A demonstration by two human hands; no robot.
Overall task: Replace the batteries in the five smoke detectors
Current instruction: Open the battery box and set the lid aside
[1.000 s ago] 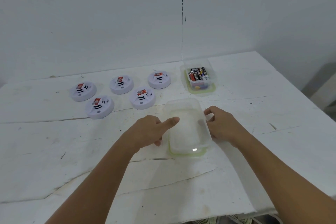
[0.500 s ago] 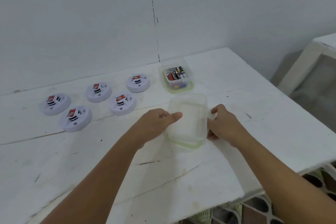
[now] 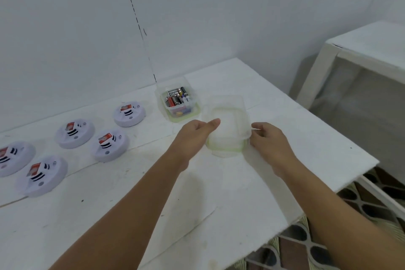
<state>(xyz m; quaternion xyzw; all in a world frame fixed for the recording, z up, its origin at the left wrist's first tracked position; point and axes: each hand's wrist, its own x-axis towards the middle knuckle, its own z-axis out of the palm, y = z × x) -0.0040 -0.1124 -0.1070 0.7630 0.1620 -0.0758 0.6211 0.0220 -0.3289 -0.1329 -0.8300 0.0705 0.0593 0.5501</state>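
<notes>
Head view. Both hands grip an empty clear container (image 3: 225, 125) with a green-rimmed lid beneath it, lifted or tilted just above the table (image 3: 153, 204). Left hand (image 3: 192, 136) grips its left wall, fingers curled under, thumb laid along the rim. Right hand (image 3: 268, 141) holds the right wall, fingers curled against the side. Two-sided grip likely steadies the light tub while it is positioned, probably as a bin for spent cells.

Battery box (image 3: 178, 101), open and stocked with mixed batteries, sits just behind and left of the empty tub, within easy reach.

Five smoke detectors (image 3: 109, 144) lie in a loose cluster at the table's left, well apart from the hands, backs up, red-labelled batteries showing in each. None looks started on.

A second white table (image 3: 368, 50) stands at right.
</notes>
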